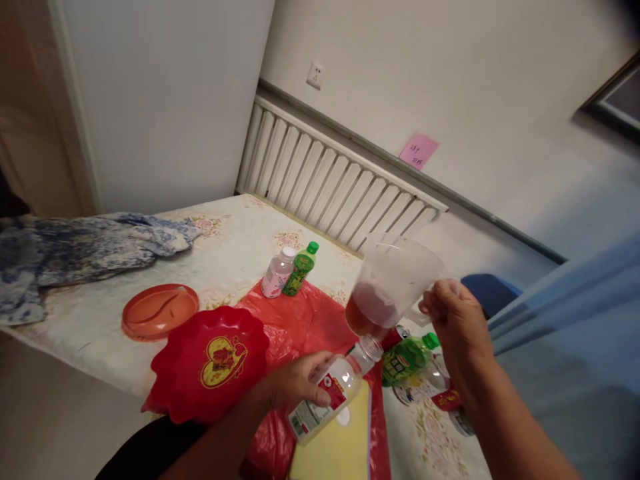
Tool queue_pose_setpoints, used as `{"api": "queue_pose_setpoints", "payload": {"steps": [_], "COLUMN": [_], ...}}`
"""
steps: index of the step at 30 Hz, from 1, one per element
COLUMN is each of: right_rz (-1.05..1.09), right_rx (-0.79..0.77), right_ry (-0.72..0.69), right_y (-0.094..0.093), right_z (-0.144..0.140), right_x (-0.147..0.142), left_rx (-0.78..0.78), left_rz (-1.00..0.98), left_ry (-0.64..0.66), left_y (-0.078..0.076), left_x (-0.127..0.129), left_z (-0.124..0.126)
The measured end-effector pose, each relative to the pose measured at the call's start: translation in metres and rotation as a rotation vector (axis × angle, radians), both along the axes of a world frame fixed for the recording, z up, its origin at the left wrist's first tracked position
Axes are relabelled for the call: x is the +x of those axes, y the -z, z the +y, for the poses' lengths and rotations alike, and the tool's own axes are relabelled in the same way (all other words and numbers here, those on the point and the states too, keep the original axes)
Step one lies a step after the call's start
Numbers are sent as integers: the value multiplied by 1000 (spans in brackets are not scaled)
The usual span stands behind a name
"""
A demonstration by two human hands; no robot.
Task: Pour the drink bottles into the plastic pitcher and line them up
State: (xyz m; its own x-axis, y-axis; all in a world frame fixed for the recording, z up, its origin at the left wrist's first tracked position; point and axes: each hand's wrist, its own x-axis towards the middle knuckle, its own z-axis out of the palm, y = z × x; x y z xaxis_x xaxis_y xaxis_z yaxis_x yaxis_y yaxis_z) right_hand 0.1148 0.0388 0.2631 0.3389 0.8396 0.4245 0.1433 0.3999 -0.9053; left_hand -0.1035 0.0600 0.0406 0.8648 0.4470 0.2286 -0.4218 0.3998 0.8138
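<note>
My left hand [295, 385] grips a clear plastic bottle [333, 393] with a red and white label, tilted with its open mouth up and to the right. My right hand [453, 320] holds the handle of a translucent plastic jug [393, 283], tipped toward the bottle. Brown liquid sits in the jug's lower corner, just above the bottle's mouth. Both are held over a red plastic bag [300, 320] on the table.
A red scalloped dish [210, 363] and an orange plate [159, 310] lie left. A pink bottle [277, 272] and a green bottle [301, 269] stand behind. More bottles [407, 360] lie right. A yellow board [340, 447], blue cloth [75, 250], radiator [330, 183].
</note>
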Motion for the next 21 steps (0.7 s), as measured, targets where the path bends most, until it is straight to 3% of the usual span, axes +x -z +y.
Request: {"api": "queue_pose_setpoints", "payload": {"steps": [7,21], "right_rz": [-77,-335], "right_rx": [-35,-375], "right_ry": [60,161], "right_y": [-23,-19], "right_z": [-38,-92], "right_x": [25,58], "left_rx": [45,259], "left_rz": [18,181], "left_ry": [-184,-310], "left_y": [9,3], "left_x": [-1,-7], "left_z": [7,8]}}
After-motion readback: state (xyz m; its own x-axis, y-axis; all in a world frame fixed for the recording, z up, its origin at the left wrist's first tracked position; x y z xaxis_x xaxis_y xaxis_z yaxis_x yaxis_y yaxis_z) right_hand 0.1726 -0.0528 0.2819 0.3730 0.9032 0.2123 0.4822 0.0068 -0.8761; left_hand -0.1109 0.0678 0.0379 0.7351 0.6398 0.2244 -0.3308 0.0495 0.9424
